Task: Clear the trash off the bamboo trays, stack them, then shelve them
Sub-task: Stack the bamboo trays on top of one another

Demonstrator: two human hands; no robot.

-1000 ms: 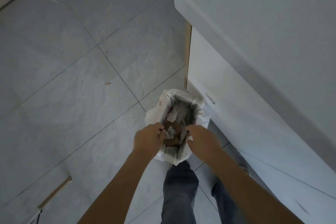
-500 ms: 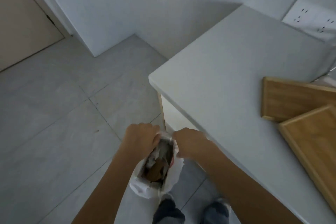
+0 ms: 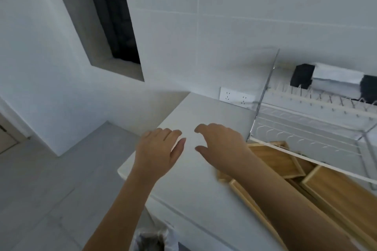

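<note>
Fingers (image 3: pixel 173 134) of left hand (image 3: pixel 158 150) are spread loose, nothing held; right hand (image 3: pixel 221 145) likewise open & empty, fingers slightly curled. Both are raised over the white counter (image 3: pixel 195 185), whereas 0.5 s ago they were pinched on the rim of the bag-lined bin by the counter's end. Bin (image 3: pixel 152 239) has been let go & is now seen only at bottom edge, approx. under left forearm; contents too blurred to tell here. Trash-clearing is judged finished; stacking comes next. Bamboo trays (image 3: pixel 273 157) lie unstacked on the counter at right, overlapping at angles, partly under the wire dish rack (image 3: pixel 310 128) & right forearm. No trash is seen on the visible tray surfaces. Rack's visible tiers look empty.
</note>
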